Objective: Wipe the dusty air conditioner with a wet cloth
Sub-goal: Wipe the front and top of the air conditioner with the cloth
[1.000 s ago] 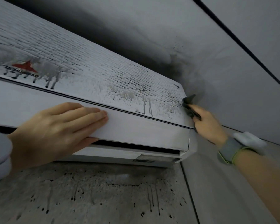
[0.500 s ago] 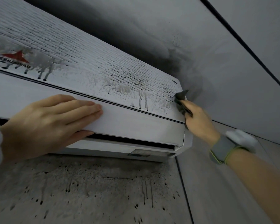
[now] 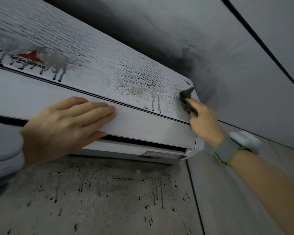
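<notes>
A white wall-mounted air conditioner (image 3: 92,68) fills the upper left, its ribbed front streaked with grey dust and drip marks around a red star logo. My left hand (image 3: 64,126) lies flat on the lower front panel, fingers together, thumb under the panel's edge. My right hand (image 3: 204,121) grips a dark cloth (image 3: 185,97) and presses it against the unit's right end near the top corner. Most of the cloth is hidden in my fist.
Dark sooty stains spread over the wall (image 3: 202,53) above and right of the unit. The wall below (image 3: 100,197) is speckled with black drips. A grey wristband with a white device (image 3: 234,148) sits on my right wrist. A white rounded object (image 3: 2,146) shows at the left edge.
My right hand has carried the cloth slightly upward along the unit's right end. My left hand stays on the front panel. The view has shifted a little.
</notes>
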